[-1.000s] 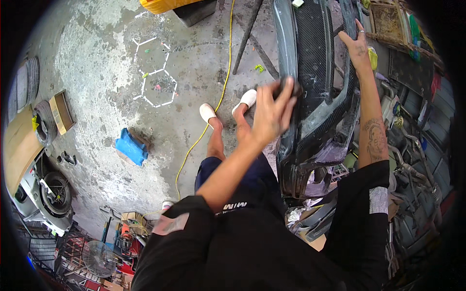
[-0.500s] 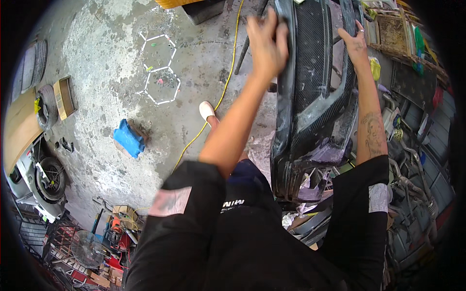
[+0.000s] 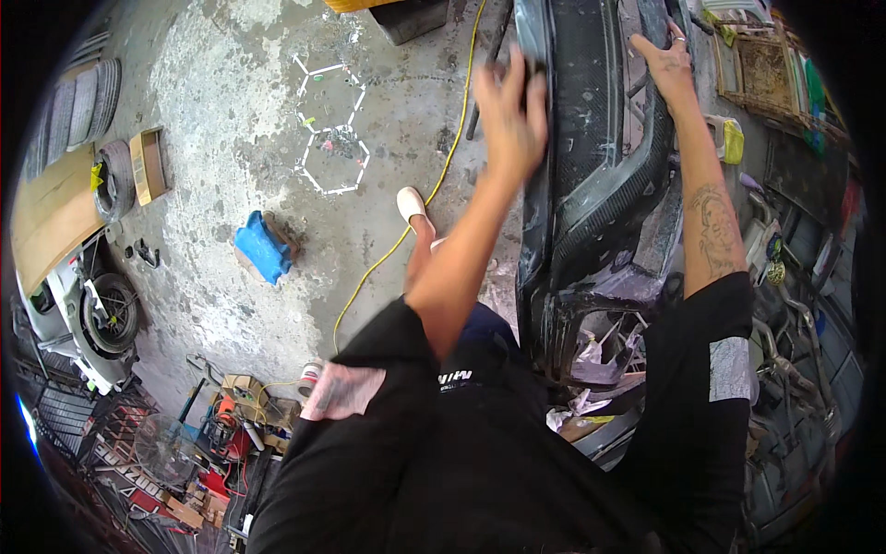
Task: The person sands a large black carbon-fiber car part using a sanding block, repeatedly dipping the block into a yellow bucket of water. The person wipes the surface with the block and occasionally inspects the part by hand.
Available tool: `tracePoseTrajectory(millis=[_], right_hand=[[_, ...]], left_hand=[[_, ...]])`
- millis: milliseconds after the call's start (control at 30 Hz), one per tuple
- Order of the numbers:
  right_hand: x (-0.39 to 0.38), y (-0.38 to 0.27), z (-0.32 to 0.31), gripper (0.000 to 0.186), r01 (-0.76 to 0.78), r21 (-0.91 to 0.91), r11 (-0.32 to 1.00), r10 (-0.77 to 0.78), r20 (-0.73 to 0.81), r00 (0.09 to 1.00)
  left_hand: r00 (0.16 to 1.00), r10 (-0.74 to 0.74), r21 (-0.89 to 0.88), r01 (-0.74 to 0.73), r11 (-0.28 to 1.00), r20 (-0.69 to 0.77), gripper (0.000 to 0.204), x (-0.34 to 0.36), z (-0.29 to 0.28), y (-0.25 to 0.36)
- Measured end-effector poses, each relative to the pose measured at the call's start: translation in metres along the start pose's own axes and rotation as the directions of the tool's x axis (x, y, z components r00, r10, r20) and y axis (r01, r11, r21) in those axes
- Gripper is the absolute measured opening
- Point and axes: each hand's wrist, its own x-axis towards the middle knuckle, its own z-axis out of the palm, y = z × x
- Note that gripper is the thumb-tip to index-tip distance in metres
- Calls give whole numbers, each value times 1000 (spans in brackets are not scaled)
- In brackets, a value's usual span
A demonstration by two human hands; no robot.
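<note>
Gripping the far right rim of the black bumper (image 3: 586, 92), to my right, with my right hand (image 3: 668, 66), I can't tell whether my blurred left hand (image 3: 513, 122), by its left edge, holds anything; uneven pressure could tip the bumper.

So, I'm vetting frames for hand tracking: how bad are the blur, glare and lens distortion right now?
Head view: left hand smeared, likely by motion, right hand clearer; head view: strong fisheye bending, with darkness around the rim; head view: a small blue-white flare at the far left, well away from both hands.
</note>
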Motion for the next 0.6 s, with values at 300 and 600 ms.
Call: tracePoseTrajectory(millis=[300,600], right_hand=[[0,-20,5,102,18,31,999,-18,-7,1000],[-3,-17,-11,105,-136,5,991,136,-44,990]], left_hand=[[996,-89,-37,88,995,-25,44,61,4,-19],[982,-171,-67,176,982,80,48,70,22,-4]])
